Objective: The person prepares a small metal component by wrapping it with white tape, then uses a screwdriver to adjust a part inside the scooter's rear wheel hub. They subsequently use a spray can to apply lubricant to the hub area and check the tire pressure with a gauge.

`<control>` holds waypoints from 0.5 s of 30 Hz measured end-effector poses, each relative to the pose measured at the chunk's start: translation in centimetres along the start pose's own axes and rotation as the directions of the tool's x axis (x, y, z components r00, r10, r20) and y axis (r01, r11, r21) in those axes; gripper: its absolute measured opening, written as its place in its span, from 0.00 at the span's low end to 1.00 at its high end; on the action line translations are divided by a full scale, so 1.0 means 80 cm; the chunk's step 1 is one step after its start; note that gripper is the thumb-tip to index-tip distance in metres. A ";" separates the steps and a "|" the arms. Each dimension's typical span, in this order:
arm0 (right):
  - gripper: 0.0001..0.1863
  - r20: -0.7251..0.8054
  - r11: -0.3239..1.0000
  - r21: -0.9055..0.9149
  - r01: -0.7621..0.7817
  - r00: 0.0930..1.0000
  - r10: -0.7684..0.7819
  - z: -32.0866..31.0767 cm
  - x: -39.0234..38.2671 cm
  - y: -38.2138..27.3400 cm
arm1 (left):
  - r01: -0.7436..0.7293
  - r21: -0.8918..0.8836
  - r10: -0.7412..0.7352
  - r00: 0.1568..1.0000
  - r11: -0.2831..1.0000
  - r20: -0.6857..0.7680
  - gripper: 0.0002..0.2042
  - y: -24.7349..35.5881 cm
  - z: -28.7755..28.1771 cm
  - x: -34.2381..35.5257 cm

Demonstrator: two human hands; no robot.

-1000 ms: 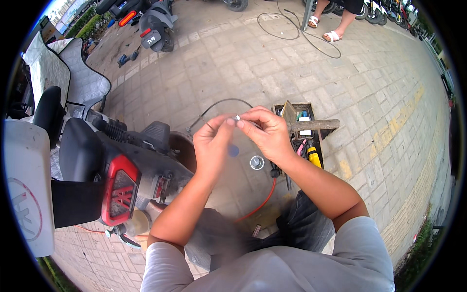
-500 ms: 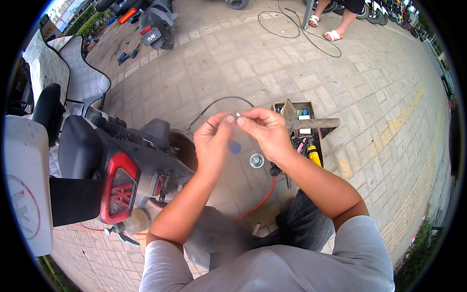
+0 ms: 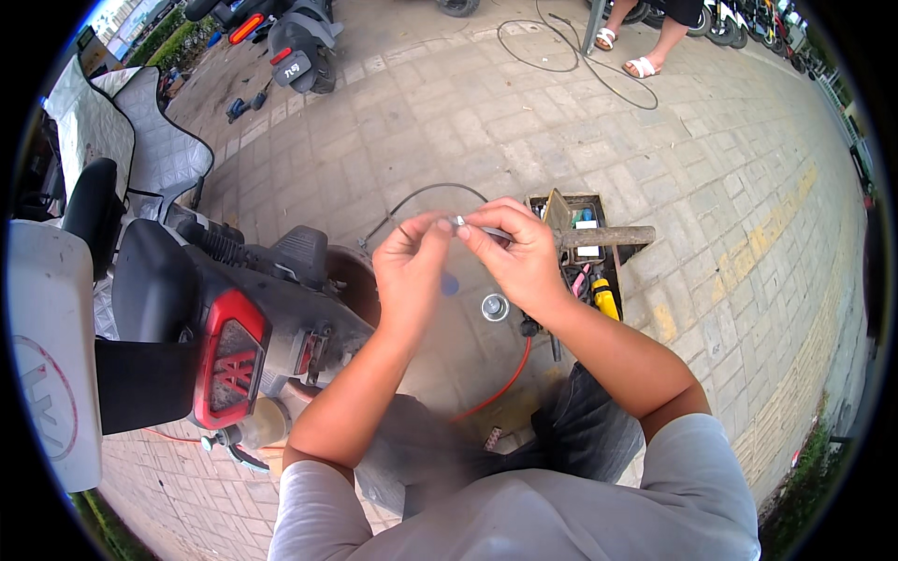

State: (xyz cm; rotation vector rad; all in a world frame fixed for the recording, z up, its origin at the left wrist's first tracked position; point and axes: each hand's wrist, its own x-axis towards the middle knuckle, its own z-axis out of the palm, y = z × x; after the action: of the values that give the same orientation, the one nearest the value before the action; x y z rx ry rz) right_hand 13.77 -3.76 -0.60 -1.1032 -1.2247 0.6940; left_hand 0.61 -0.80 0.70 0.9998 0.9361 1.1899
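Observation:
My left hand (image 3: 408, 271) and my right hand (image 3: 519, 257) meet at the fingertips over the pavement, both closed in a pinch on a small silvery piece (image 3: 458, 221). Its exact shape is too small to make out. A thin grey length shows along my right fingers. Behind my hands a black cable (image 3: 416, 192) curves on the paving. Just below them lies a round silver metal part (image 3: 495, 307). An open toolbox (image 3: 587, 205), holding a yellow tool (image 3: 604, 297) and pink-handled pliers, sits to the right, with a worn wooden handle (image 3: 627, 236) across it.
A parked scooter (image 3: 150, 280) with a red tail light fills the left, near quilted silver covers (image 3: 164, 150). An orange hose (image 3: 505, 383) runs between my legs and the toolbox. At the top stand another person's sandalled feet (image 3: 643, 67), coiled cable (image 3: 552, 65) and more scooters (image 3: 309, 65).
My hands stay pinched together in nearly the same place; my right fingers have shifted and tilted slightly around the small piece. The surroundings are unchanged.

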 end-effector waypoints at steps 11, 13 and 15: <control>0.06 0.071 0.986 -0.154 0.066 0.996 -0.055 -0.002 0.001 -0.002 | 0.027 0.053 -0.029 0.999 0.998 0.035 0.01 0.001 -0.005 0.004; 0.05 0.055 0.999 0.039 -0.002 0.998 -0.001 0.005 -0.002 0.006 | 0.032 0.004 -0.033 0.997 0.999 0.070 0.01 -0.004 -0.008 0.007; 0.04 0.051 0.976 0.203 -0.074 0.997 0.065 0.010 -0.006 0.008 | 0.103 -0.072 -0.095 0.989 0.992 0.112 0.01 -0.003 -0.009 0.007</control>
State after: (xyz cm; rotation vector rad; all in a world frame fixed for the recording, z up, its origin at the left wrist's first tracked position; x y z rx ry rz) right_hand 12.94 -3.70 -1.37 -0.9671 -1.1283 0.8820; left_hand 0.11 -0.20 0.22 0.9357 0.8381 1.0700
